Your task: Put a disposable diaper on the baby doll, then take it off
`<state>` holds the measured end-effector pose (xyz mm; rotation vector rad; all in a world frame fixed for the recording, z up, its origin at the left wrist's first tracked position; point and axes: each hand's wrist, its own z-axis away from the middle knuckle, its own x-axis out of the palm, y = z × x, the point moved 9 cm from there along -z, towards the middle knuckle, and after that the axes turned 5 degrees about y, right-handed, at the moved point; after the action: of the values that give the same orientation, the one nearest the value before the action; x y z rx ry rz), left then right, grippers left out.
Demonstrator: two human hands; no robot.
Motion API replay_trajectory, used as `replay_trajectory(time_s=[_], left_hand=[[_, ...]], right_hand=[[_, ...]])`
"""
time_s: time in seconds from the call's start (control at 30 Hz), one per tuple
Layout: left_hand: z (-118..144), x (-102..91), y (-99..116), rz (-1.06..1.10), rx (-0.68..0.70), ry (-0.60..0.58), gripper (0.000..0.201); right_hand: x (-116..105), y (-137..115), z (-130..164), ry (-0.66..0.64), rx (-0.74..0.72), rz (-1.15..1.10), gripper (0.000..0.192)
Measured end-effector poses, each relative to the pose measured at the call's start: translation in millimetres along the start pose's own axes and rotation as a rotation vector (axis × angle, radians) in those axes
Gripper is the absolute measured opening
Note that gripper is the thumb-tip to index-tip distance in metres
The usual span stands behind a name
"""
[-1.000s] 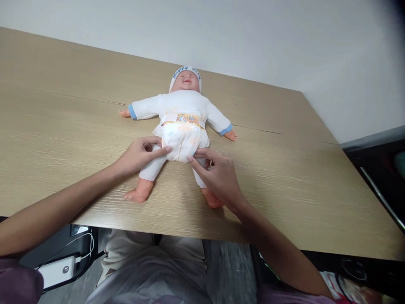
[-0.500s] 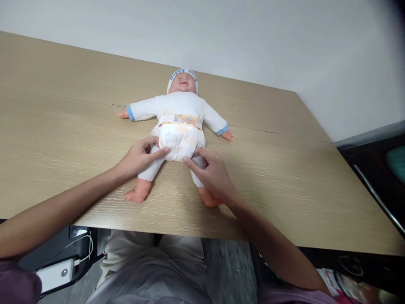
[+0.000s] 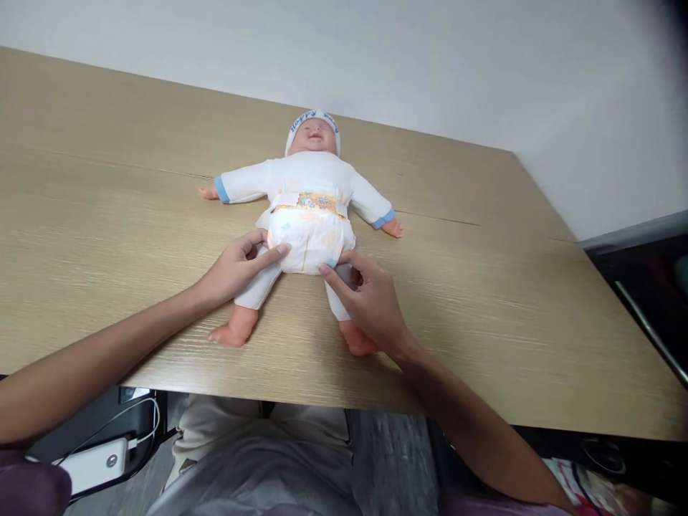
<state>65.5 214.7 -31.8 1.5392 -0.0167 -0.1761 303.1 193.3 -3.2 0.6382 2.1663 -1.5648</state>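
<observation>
A single camera, worn on the person's head, looks forward and steeply down. Directly below it, at the bottom edge, lie the person's cream cloth trousers [image 3: 220, 426]; above them the pale wood-grain counter [image 3: 484, 322] spans the middle, and a plain off-white wall [image 3: 376, 57] closes the top. The view is near enough for both bare forearms to run in from the lower corners, yet wide enough to take in the whole white-clothed baby doll [image 3: 309, 172], seen feet first, head farthest away. The counter's back edge slopes down toward the right; the picture's upper right corner darkens.
</observation>
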Motion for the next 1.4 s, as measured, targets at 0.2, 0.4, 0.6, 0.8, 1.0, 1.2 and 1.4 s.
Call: replay_trajectory(time_s=[0.2,0.4,0.6,0.8,1.0,1.2,1.4], left_hand=[[0,-2.5,0,-0.027,-0.008,0.007,0.051],[-1,-4.0,-2,-0.028,-0.024,-0.028,0.050],[-6,-8.5,-5,0.015,-0.027,-0.102,0.049],[-13,-17.2,-4,0.030,-0.046,-0.033,0.056],[-11,-28.0,2,-0.014,0.008,0.131,0.058],[-18,-54.0,19,-0.206,0.293,0.355,0.057],[-79,-82.1,29,-0.842,0.556,0.434,0.069]], right_hand=[[-4,7,-4,0.059,-0.016,-0.017,0.026],[-2,15,-6,-0.005,0.020,-0.082,0.025],[-3,16,-5,-0.032,0.016,-0.120,0.022],[-3,11,-7,-0.019,-0.024,-0.091,0.024],[-25,12,-18,0.088,-0.053,-0.063,0.030],[-48,46,-52,0.339,-0.151,0.121,0.031],[-23,70,-111,0.300,-0.276,0.524,0.057]])
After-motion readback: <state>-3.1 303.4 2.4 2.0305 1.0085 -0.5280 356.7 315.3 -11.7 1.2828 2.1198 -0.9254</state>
